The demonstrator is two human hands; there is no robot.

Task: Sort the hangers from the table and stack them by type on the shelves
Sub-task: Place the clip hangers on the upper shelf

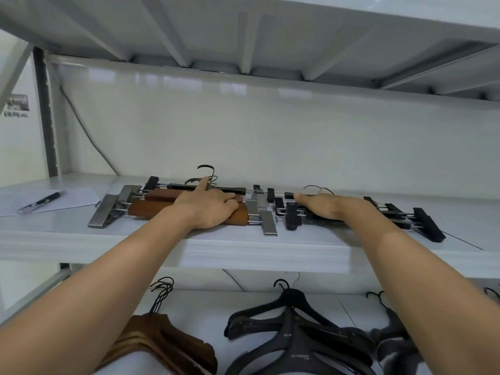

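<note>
On the upper white shelf (243, 247) lie two stacks of clip hangers. The brown wooden clip hangers (151, 208) with silver metal clips are on the left. My left hand (208, 207) rests on top of them, index finger stretched toward the hooks, other fingers curled over the far edge. The black clip hangers (422, 223) lie on the right. My right hand (324, 207) presses flat on them with straight fingers. On the lower shelf sit brown wooden coat hangers (167, 345), black coat hangers (295, 334) and grey hangers (392, 334).
A pen (40, 203) lies on a sheet of paper (73, 197) at the upper shelf's left end. The underside of another shelf (243, 36) hangs close overhead. A cable (84, 128) runs down the white back wall.
</note>
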